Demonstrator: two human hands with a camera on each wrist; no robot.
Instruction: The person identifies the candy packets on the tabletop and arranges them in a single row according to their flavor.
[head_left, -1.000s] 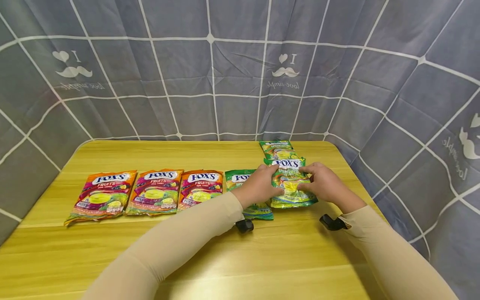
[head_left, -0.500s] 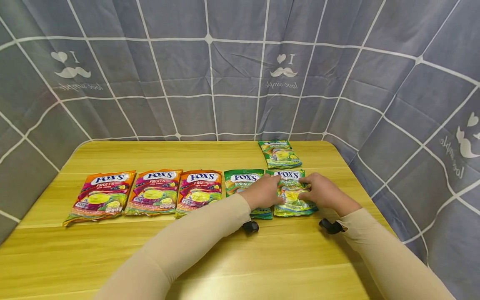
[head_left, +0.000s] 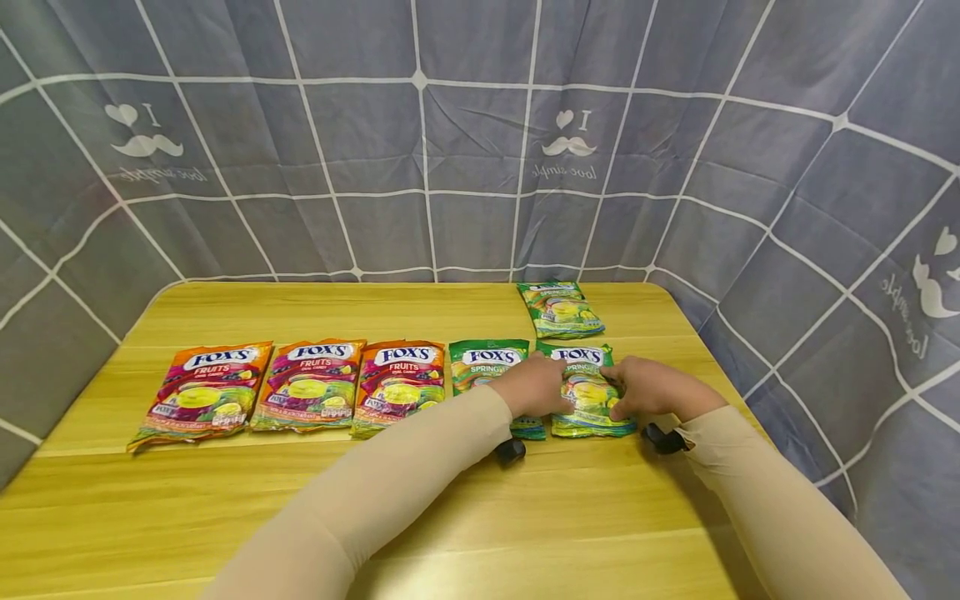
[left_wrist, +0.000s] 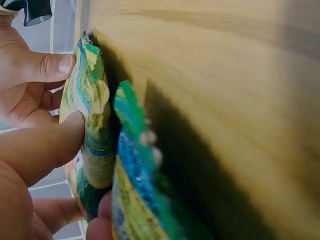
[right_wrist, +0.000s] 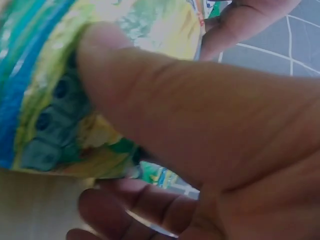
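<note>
A green FOX'S candy bag (head_left: 587,395) lies at the right end of a row of bags. My left hand (head_left: 534,385) grips its left side; in the left wrist view the thumb (left_wrist: 45,147) presses the bag's face and other fingers reach round its edge. On the right side, my right hand (head_left: 654,387) holds it, thumb (right_wrist: 150,100) on the face and fingers curled at the edge in the right wrist view. A second green bag (head_left: 480,353) lies just left, partly hidden by my left hand and sleeve.
Three orange-and-red FOX'S Fruits bags (head_left: 206,392) continue the row leftward. Another green bag (head_left: 562,310) lies behind the held one, near the back edge of the wooden table (head_left: 300,500). A grey gridded curtain (head_left: 360,150) stands round the back and sides.
Both hands have brought the green candy bag down and toward me, uncovering the green bag behind it. It now lies level with the row. The other bags have stayed put.
</note>
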